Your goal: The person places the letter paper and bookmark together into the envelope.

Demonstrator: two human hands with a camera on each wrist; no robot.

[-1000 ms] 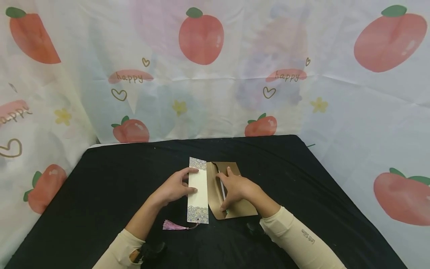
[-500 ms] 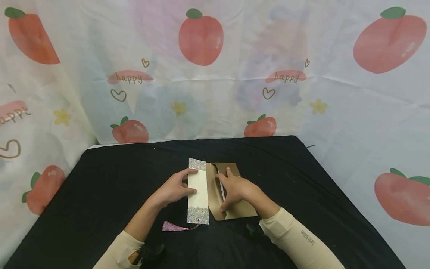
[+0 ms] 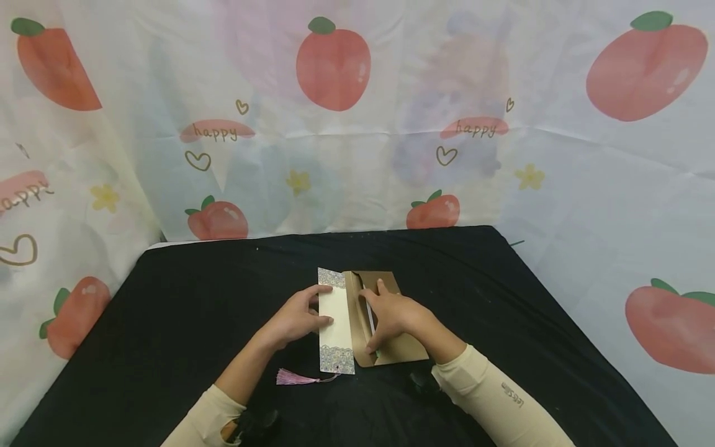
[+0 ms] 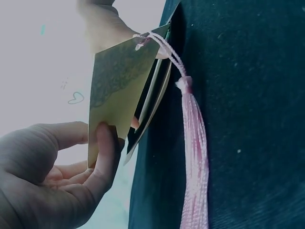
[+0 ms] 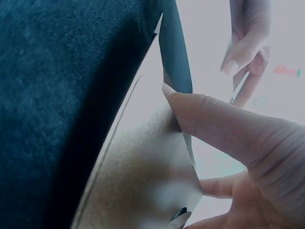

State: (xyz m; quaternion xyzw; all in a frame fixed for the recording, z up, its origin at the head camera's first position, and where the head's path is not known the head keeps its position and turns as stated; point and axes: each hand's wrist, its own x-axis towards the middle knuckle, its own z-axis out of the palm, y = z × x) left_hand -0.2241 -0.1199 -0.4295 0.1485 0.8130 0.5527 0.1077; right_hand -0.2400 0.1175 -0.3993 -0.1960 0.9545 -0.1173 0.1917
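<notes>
A cream bookmark with a lace-like pattern at both ends stands tilted over the black cloth. My left hand pinches its left edge between thumb and fingers. From the near end hangs a pink tassel on a cord. Just right of the bookmark lies a brown paper envelope, its flap folded out to the left. My right hand grips the envelope at its mouth, thumb at the near end and fingers at the far end. Something white and thin shows within the mouth; what it is cannot be told.
Black cloth covers the table. Behind and at both sides hangs a pale curtain printed with peaches, hearts and "happy". Dark wrist-worn devices sit below both hands, close to the cloth.
My left hand has shifted slightly right with the bookmark, bringing it over the envelope's flap edge; the tassel trails along. The right hand and envelope have stayed in place.
</notes>
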